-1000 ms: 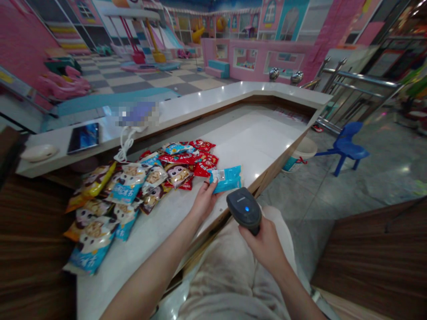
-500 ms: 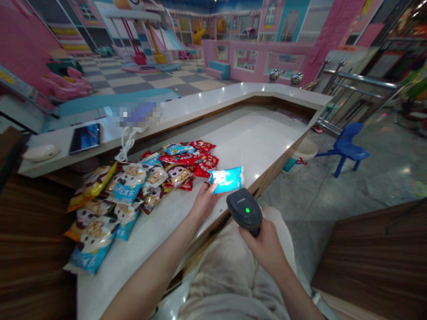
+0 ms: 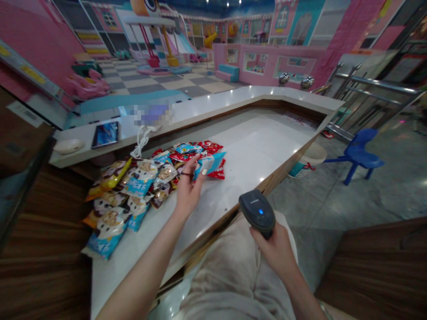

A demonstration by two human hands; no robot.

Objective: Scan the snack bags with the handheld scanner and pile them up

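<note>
My left hand (image 3: 189, 189) is over the near edge of the snack pile, its thumb and fingers around one end of a small blue snack packet (image 3: 213, 162). The packet is tilted, its other end pointing right above red packets (image 3: 218, 172). Over my lap, my right hand (image 3: 275, 246) grips the handle of a dark barcode scanner (image 3: 256, 209), which shows a blue light on top. Blue-and-white snack bags (image 3: 142, 180) with cartoon faces lie left of my left hand, along with brown and yellow ones (image 3: 115, 174).
A raised white ledge (image 3: 196, 106) runs behind the lower counter (image 3: 247, 142), carrying a tablet (image 3: 105, 134), a white rounded object (image 3: 69, 146) and a blurred-out item with a white cable (image 3: 142, 141). A bucket (image 3: 308, 161) and blue chair (image 3: 363, 153) stand on the floor at right.
My left hand has carried the blue packet left and away from the scanner, toward the pile. The scanner's light has turned from green to blue. The view has shifted slightly.
</note>
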